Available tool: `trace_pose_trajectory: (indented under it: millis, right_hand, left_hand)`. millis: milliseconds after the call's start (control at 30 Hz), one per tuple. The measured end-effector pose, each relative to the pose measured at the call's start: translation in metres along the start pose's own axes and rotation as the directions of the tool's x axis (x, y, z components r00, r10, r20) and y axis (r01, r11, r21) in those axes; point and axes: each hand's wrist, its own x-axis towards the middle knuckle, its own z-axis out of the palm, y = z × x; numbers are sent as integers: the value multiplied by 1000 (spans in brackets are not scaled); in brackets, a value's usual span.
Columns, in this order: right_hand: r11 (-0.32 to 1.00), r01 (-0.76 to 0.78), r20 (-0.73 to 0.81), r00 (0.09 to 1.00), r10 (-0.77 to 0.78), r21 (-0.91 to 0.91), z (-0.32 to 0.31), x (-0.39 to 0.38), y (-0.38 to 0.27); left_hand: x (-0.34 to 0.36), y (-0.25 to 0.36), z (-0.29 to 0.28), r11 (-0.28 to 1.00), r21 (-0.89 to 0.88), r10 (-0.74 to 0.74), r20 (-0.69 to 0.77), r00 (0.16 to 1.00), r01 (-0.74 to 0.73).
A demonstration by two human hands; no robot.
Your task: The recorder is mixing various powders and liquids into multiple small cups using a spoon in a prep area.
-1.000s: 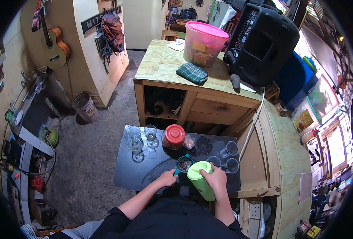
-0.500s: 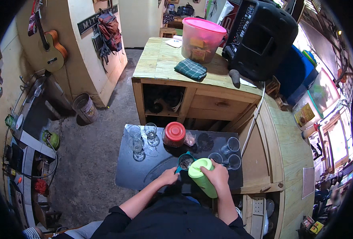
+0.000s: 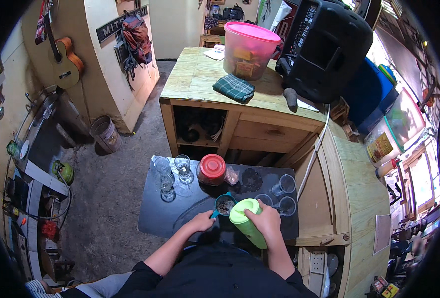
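Jug (image 3: 249, 229), light green, is held over the near edge of the dark surface (image 3: 160, 218), its top tilted toward a teal strainer (image 3: 225, 204). As to progress, the jug is in position, with its lidded end just beside the strainer's rim; this is judged to be partway through the work. Dark, wet-looking residue lies in the strainer. No stream is visible, so whether anything is running, and how much remains, cannot be determined. What stands beneath the strainer is likewise hidden.

Condition of jug: tall, opaque, smooth-sided, lid (image 3: 244, 210) fitted; fill level not visible.

The right hand (image 3: 265, 218) is closed around the jug's upper side; the left hand (image 3: 201, 222) grips the strainer's handle. Clear glasses (image 3: 182, 164) stand to the left, and a red-lidded jar (image 3: 212, 169) stands beyond the strainer.
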Motion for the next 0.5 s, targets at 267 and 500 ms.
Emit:
trace_pose_trajectory:
  millis: [267, 500]
  right_hand:
    - [998, 68, 26, 997, -68, -4, 3, 6, -2]
    - [996, 85, 30, 996, -85, -3, 0, 6, 1]
  left_hand:
    - [5, -11, 5, 1000, 12, 28, -38, 999, -28]
    - [5, -8, 3, 1000, 6, 20, -17, 1000, -20]
